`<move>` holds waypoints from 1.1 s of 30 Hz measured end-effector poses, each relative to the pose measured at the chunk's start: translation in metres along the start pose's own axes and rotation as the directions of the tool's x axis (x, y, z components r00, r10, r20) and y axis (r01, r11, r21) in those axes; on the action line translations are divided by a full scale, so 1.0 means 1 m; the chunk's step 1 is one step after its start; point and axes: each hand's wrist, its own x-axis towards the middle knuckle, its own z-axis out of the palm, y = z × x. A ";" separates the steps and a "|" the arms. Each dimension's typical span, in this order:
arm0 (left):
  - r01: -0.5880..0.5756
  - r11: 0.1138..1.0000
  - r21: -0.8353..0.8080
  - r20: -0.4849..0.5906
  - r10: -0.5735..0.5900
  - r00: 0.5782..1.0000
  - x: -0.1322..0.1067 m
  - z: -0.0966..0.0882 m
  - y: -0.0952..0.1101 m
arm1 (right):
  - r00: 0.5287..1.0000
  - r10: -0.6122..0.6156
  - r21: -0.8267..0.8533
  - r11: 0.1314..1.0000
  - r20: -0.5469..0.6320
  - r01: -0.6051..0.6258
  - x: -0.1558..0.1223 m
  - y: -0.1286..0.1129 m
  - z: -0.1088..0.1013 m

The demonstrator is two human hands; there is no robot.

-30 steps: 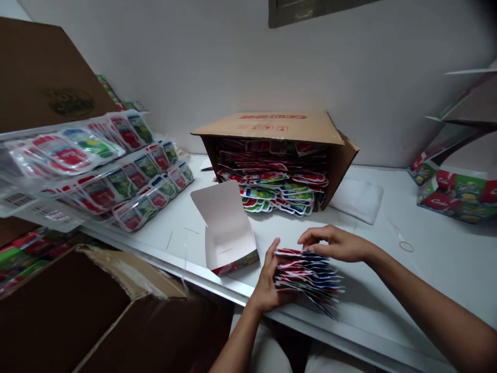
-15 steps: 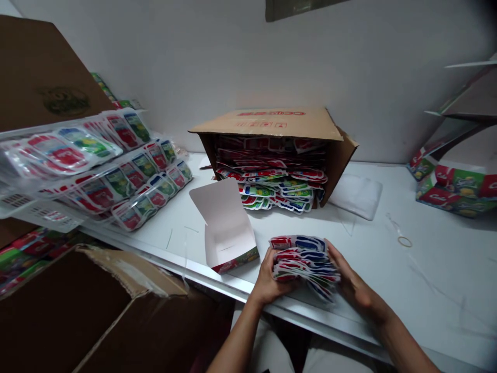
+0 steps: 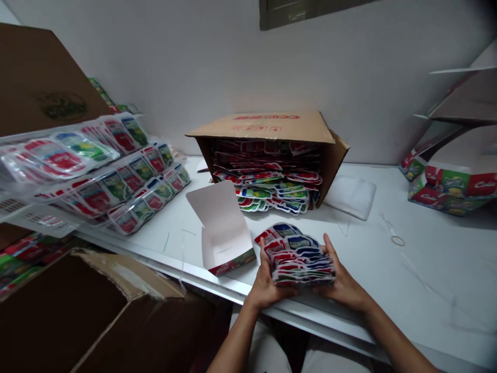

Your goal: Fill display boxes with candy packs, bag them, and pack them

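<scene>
Between my two hands is a thick stack of small printed packets [image 3: 303, 259], red, blue and green with white edges, held over the table's front edge. My left hand [image 3: 266, 282] grips its left side, fingers wrapped round it. On the other side my right hand [image 3: 344, 282] closes on the stack, with some fingers hidden beneath. The top packets fan out toward the upper left. Just left of the stack stands an open small box [image 3: 229, 243], white inside, its lid raised. Behind it, a brown carton [image 3: 267, 124] lies on its side, filled with similar packets.
Clear plastic packs of packets [image 3: 128, 181] are piled at left beside an open cardboard box [image 3: 104, 305] below the table edge. A white pouch [image 3: 351, 197], a rubber band [image 3: 397, 240] and printed open boxes [image 3: 450, 189] lie to the right on the white table [image 3: 388, 290].
The stack has become more level at the bottom, and its top packets now spread to the left. My right hand has shifted lower around its right side. The view has moved slightly.
</scene>
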 end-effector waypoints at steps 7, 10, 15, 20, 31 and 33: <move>-0.457 0.819 0.348 0.250 0.389 0.887 0.010 -0.011 0.018 | 0.993 -0.038 -0.026 0.999 0.112 0.041 0.000 -0.002 -0.013; -0.481 0.827 0.291 0.205 0.437 0.876 0.011 -0.008 0.017 | 0.995 0.021 -0.006 1.000 0.097 -0.020 -0.003 -0.002 -0.012; -0.248 0.955 0.165 0.049 0.243 0.969 0.011 -0.001 0.001 | 0.990 0.016 -0.017 1.000 0.138 -0.013 0.001 0.000 -0.011; -0.136 0.976 0.172 -0.004 0.139 0.990 0.028 -0.002 0.017 | 0.993 -0.101 -0.054 0.993 0.059 0.104 0.016 0.003 -0.010; -0.049 0.997 0.061 0.103 0.043 0.994 0.024 -0.008 0.006 | 0.993 -0.052 0.075 0.996 0.111 0.044 0.022 0.022 -0.010; -0.097 0.990 0.105 0.060 0.091 0.994 0.026 -0.008 0.006 | 0.995 -0.056 0.071 0.996 0.083 0.050 0.022 0.023 -0.009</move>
